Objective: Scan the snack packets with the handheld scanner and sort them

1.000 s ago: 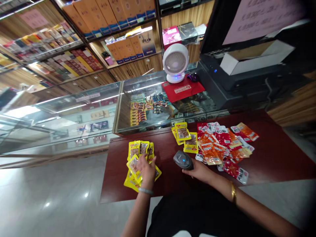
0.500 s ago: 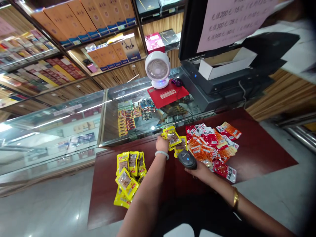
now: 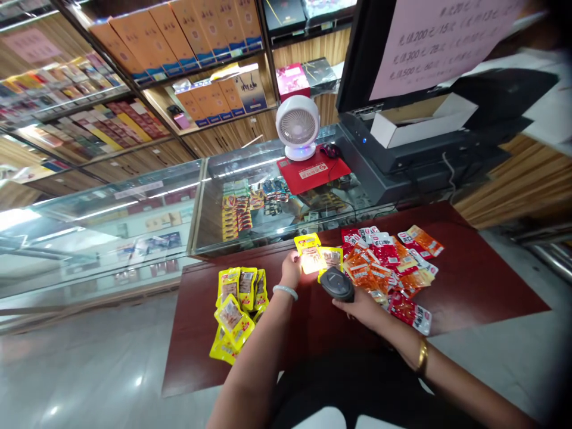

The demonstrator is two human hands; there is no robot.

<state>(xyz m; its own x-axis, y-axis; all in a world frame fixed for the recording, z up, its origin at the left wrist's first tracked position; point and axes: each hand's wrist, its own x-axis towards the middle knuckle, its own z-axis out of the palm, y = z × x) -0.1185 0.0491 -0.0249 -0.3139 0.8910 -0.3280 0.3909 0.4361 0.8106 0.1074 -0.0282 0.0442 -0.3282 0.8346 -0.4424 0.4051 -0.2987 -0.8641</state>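
My left hand (image 3: 291, 269) pinches the left edge of a yellow snack packet (image 3: 309, 252), whose face is lit brightly. Closed around a dark barcode scanner (image 3: 337, 285) is my right hand (image 3: 363, 307); the scanner's head points toward that packet. Another yellow packet (image 3: 331, 257) lies just beyond the scanner, partly covered by it. To the left of my left arm, several yellow packets are heaped in a pile (image 3: 232, 316) on the dark red tabletop (image 3: 192, 333). Right of the scanner spreads a heap of red and orange packets (image 3: 379, 257).
Behind the tabletop runs a glass display counter (image 3: 201, 202). On it stand a white fan (image 3: 298, 128), a red mat (image 3: 313, 173) with a mouse, and a dark machine with an open white box (image 3: 422, 122). Shelves of boxed goods (image 3: 179, 42) line the back.
The yellow packet in my left hand now lies brightly lit, its face turned toward the scanner. My left hand has shifted slightly. The whole view has moved a little.
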